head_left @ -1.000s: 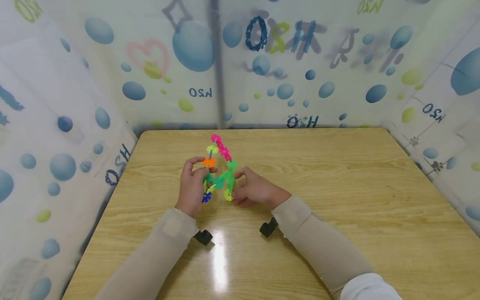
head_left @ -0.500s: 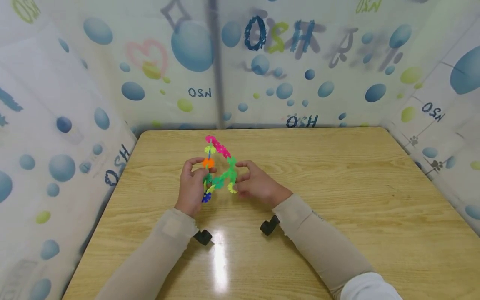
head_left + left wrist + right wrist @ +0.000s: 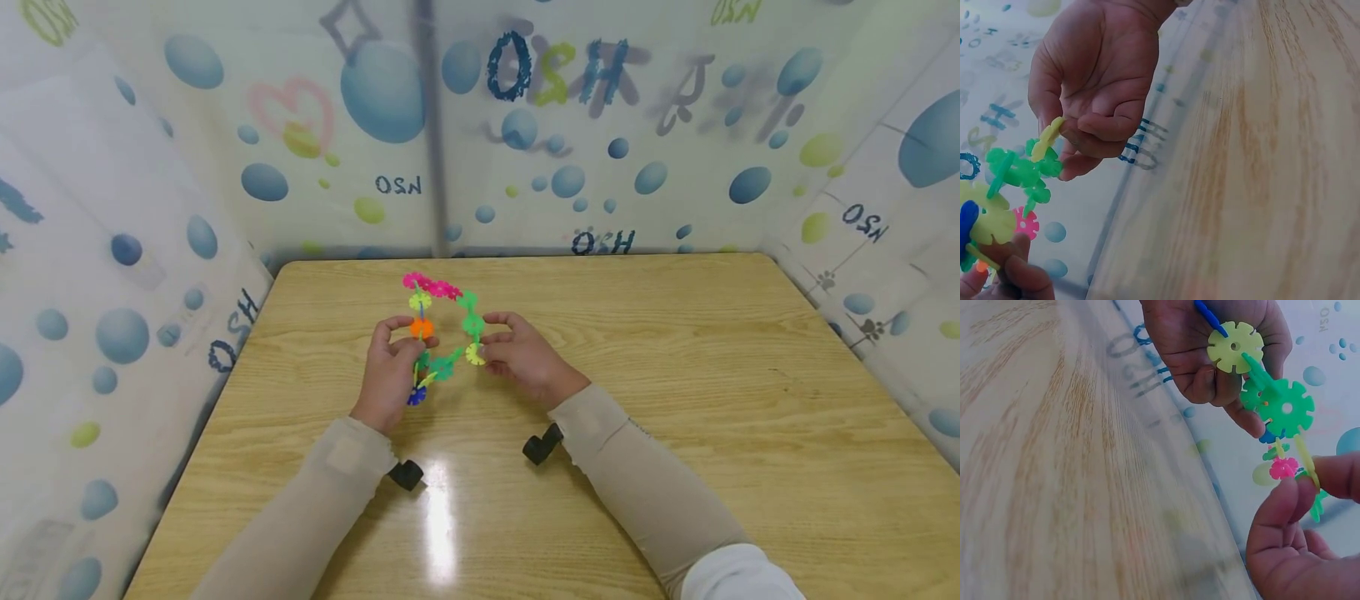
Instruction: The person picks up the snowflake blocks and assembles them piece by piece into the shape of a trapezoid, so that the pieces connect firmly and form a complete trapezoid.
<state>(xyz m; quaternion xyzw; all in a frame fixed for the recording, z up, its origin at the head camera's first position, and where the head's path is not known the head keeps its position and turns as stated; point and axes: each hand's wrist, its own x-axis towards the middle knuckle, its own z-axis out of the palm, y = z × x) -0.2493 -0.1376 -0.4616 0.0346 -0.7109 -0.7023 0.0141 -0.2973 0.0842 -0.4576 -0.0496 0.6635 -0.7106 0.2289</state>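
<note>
A string of interlocking plastic snowflake discs forms a loop above the table between the hands. My left hand (image 3: 388, 371) holds its left side, beside the orange disc (image 3: 422, 328) and above the blue disc (image 3: 416, 394). My right hand (image 3: 528, 357) pinches a yellow disc (image 3: 475, 354) below the green discs (image 3: 472, 323). Pink discs (image 3: 435, 287) run across the top. In the right wrist view the pinched yellow disc (image 3: 1307, 464) stands edge-on, its upper end right at the rim of a large green disc (image 3: 1294, 411). Left fingers partly hide the string.
A wooden table (image 3: 675, 375) spreads under both arms. Patterned sheeting (image 3: 570, 150) with blue bubbles rises behind and at both sides. A small black camera (image 3: 407, 475) sits at the left wrist, another black camera (image 3: 542, 446) at the right.
My right hand has moved up and slightly right, carrying the yellow disc and the green discs, which part from the lower green ones. The pink row has swung flatter. My left hand stays nearly still.
</note>
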